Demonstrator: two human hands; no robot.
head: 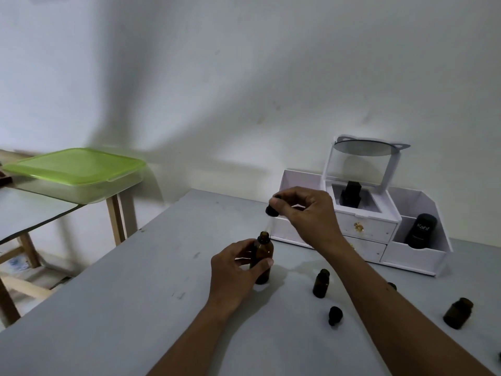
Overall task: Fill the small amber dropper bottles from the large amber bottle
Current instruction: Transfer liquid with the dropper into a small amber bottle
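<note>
The large amber bottle (263, 253) stands upright and uncapped on the grey table (135, 308), with my left hand (238, 270) wrapped around its body. My right hand (306, 213) pinches a black dropper cap (272, 210) just above the bottle's mouth; its thin glass tube points down toward the opening. A small amber bottle (321, 283) stands open to the right. Another small amber bottle (458, 313) sits open near the right edge. A loose black dropper cap (334, 316) lies on the table in front of them.
A white desk organiser (363, 229) with drawers, a mirror and dark containers stands at the back right. Another black cap (392, 286) peeks out behind my right forearm. A side table on the left carries a clear box with a green lid (76, 165).
</note>
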